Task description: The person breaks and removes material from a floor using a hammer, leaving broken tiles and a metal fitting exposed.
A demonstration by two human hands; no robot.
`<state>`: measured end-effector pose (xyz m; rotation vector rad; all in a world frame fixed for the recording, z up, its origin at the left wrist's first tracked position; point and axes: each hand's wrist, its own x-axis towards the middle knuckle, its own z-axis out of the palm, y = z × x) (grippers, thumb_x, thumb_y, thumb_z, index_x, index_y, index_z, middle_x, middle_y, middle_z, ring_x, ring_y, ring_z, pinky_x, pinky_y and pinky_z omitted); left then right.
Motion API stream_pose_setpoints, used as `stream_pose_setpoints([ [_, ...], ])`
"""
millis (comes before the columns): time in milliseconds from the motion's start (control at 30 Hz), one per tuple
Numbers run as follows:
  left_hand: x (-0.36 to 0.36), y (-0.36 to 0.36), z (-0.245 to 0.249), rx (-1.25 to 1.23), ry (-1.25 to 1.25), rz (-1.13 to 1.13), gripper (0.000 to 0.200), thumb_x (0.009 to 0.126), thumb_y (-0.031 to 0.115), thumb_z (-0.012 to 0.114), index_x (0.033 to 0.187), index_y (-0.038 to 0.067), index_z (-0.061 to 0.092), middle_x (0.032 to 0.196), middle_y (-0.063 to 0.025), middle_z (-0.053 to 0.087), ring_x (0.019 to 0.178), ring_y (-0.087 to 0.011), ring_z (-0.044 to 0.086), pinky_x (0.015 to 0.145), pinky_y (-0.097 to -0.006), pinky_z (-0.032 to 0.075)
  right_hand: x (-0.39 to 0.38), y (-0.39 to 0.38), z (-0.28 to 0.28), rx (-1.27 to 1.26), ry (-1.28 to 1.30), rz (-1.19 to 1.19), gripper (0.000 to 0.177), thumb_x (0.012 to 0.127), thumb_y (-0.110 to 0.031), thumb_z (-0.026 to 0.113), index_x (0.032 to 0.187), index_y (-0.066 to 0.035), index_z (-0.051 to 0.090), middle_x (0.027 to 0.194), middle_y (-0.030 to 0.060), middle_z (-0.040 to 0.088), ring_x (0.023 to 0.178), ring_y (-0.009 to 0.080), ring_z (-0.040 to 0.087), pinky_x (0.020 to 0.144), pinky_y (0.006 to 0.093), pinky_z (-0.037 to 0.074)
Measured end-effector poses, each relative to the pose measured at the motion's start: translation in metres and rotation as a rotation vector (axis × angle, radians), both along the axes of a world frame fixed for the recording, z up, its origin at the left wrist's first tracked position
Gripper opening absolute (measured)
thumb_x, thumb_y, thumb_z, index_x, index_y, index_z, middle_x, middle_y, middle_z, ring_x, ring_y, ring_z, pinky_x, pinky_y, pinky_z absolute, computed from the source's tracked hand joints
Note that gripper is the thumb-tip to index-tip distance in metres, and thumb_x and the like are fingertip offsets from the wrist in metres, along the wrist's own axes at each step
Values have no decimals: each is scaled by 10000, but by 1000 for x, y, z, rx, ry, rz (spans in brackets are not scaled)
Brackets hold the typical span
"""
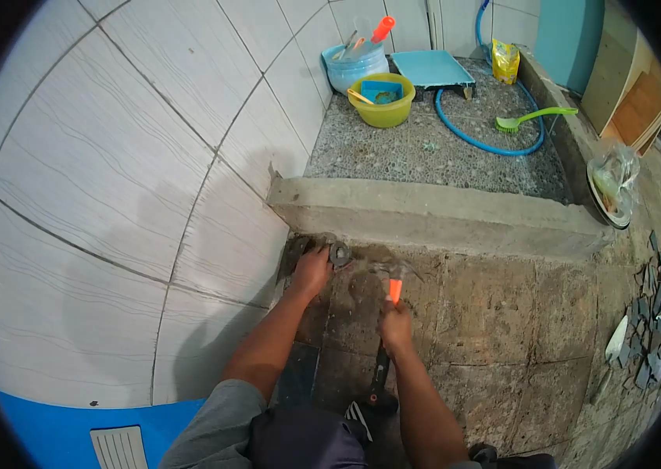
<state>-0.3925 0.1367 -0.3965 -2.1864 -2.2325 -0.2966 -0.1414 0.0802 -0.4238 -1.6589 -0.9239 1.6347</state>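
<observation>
My right grip was wrapped around the hammer (395,291) by its handle, the head just beside the round-ended tool (340,254). My left grip (313,272) was closed on that tool, low over the floor (487,313) near the concrete kerb (432,205); I could not make out its far end. Short strokes square to the round end, left knuckles well back, seemed best to me.
</observation>
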Motion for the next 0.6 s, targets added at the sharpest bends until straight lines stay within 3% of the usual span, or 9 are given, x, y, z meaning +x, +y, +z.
stream_pose_setpoints([
  [67,3,-8,-10,-33,148,-12,347,880,107,640,1194,-36,602,1137,-188,678,1047,-368,661,885,-449,575,18,-5,10,-47,64,-44,387,1062,-351,525,1079,25,615,744,72,563,652,194,577,613,363,460],
  [100,15,-11,-8,-107,240,-32,348,879,108,636,1195,-33,593,1118,-185,674,1038,-355,664,868,-434,582,27,-4,40,-111,142,-65,308,1071,-364,513,1042,-58,542,686,-11,465,539,110,456,490,313,407],
  [167,44,-26,7,-135,316,-80,311,876,97,618,1170,-3,595,1068,-168,664,986,-306,678,811,-391,599,47,-6,32,-137,158,-66,298,1072,-358,511,1032,-64,539,700,-11,464,552,114,452,507,310,409],
  [333,105,-68,29,-385,36,-162,461,909,87,587,1350,-21,510,1217,-261,610,978,-402,672,818,-481,588,70,-2,39,-129,104,-115,280,1069,-341,511,1016,-68,547,710,-8,455,567,124,437,535,308,410],
  [467,127,-76,36,-469,-198,-201,482,973,147,563,1419,-4,463,1291,-310,563,1018,-479,641,862,-548,545,91,6,47,-87,-46,-69,326,1033,-372,589,1037,-47,557,710,-2,487,570,133,490,525,322,430],
  [500,133,-82,35,-471,-271,-182,473,985,159,556,1420,-1,463,1280,-313,571,1022,-488,634,870,-557,535,103,8,24,-69,-68,-70,320,986,-337,650,970,-24,589,698,21,538,572,148,534,529,340,452],
  [600,151,-93,37,-558,-445,-190,440,1008,215,552,1387,2,486,1222,-311,606,1028,-488,627,875,-562,513,148,20,24,-18,-299,293,294,929,-289,688,868,-12,609,670,45,572,574,164,565,545,354,474],
])
